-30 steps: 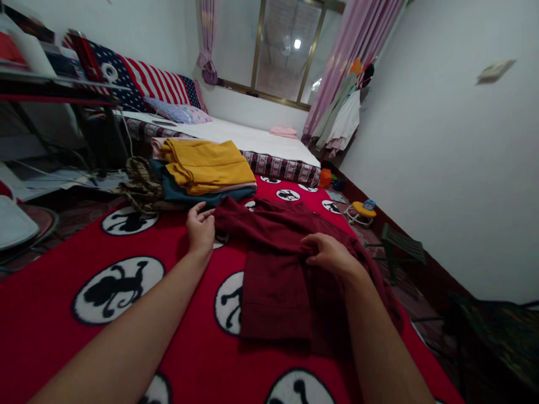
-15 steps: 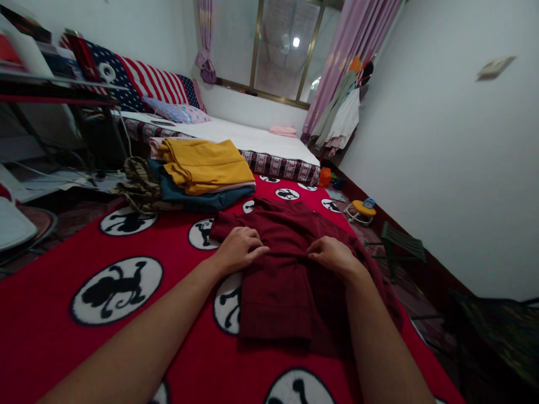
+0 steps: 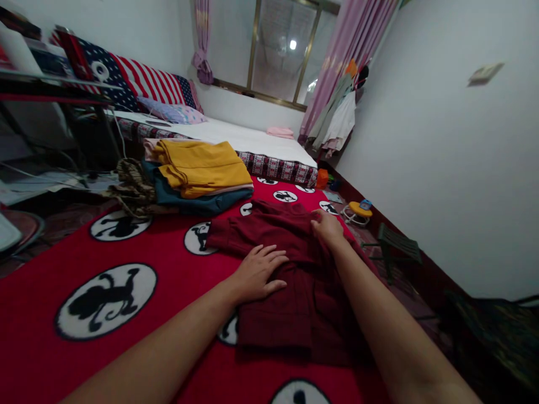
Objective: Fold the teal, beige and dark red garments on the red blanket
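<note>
A maroon shirt lies partly folded on a red blanket printed with black figures in white circles. One sleeve sticks out to the left, and the hem faces me. My left hand rests flat on the middle of the shirt with its fingers spread. Further up, at the shirt's right side, my right hand has its fingers curled together on the cloth. My right forearm hides part of the shirt's right side.
Left of the shirt stands a pile of folded clothes, with a yellow garment on top and a patterned cloth beside it. Behind is a bed. Along the right wall stand a yellow stool and a green folding stool.
My left hand has slid right and toward me across the shirt, its fingers spreading. My right hand has moved away from me to the shirt's upper right. The view has shifted slightly.
</note>
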